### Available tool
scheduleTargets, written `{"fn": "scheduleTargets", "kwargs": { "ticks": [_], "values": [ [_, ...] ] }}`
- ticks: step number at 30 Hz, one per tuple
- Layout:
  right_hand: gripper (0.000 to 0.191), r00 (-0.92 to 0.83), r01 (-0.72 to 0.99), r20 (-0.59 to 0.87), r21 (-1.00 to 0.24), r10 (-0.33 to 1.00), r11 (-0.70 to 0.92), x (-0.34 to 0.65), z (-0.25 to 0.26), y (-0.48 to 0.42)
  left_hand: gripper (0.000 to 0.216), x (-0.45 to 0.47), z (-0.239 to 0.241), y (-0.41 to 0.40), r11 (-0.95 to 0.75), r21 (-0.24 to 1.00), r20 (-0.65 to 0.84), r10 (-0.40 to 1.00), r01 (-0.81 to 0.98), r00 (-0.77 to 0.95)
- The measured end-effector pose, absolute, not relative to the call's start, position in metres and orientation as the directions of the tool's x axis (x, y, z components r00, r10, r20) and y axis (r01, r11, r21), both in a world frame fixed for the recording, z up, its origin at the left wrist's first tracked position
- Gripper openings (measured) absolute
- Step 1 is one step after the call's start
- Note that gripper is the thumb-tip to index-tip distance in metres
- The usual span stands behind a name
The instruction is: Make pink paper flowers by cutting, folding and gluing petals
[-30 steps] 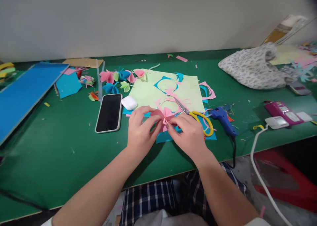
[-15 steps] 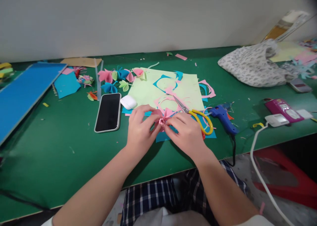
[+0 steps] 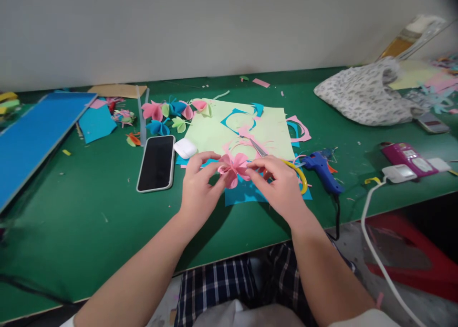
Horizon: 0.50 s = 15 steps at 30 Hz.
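Observation:
Both my hands hold a small pink paper flower [image 3: 232,168] just above the green table [image 3: 107,207]. My left hand [image 3: 198,188] pinches its left side with thumb and fingers. My right hand [image 3: 281,186] pinches its right side. Under the flower lies a blue paper sheet [image 3: 250,193]. Yellow-handled scissors [image 3: 282,167] rest just behind my right hand, on a pale green sheet [image 3: 214,131] strewn with pink and blue cut scraps.
A black phone [image 3: 156,163] and white earbud case [image 3: 185,148] lie left of my hands. Finished paper flowers [image 3: 168,114] sit behind them. A blue glue gun [image 3: 324,172] lies at right, near a white cable [image 3: 375,250], a magenta device [image 3: 408,159] and a patterned bag [image 3: 365,98]. A blue board [image 3: 32,136] lies far left.
My hands have lifted the pink flower slightly off the blue sheet and spread apart, so its petals now show fanned open between my fingers.

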State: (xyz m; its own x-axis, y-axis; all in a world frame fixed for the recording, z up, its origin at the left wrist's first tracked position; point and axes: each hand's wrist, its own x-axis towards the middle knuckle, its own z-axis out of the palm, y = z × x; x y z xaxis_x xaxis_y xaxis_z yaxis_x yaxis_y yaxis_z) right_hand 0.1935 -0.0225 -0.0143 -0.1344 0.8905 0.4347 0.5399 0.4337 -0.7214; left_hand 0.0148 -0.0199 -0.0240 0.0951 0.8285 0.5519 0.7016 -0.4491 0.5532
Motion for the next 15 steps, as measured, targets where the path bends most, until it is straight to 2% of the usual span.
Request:
{"fn": "scheduleTargets", "kwargs": {
  "ticks": [6, 10, 15],
  "values": [
    [0.010, -0.185, 0.589, 0.445, -0.663, 0.876, 0.461, 0.1906, -0.0170, -0.0211, 0.012, 0.0168, -0.0233, -0.0200, -0.469, 0.534, 0.554, 0.823, 0.703, 0.129],
    [0.010, -0.208, 0.603, 0.495, -0.614, 0.844, 0.509, 0.1896, -0.0160, -0.0213, 0.011, 0.0161, -0.0223, -0.0194, -0.464, 0.586, 0.526, 0.842, 0.664, 0.124],
    [0.013, -0.230, 0.542, 0.534, -0.624, 0.813, 0.563, 0.1862, -0.0129, -0.0247, 0.008, 0.0148, -0.0197, -0.0205, -0.433, 0.654, 0.465, 0.877, 0.621, 0.122]
  ]
}}
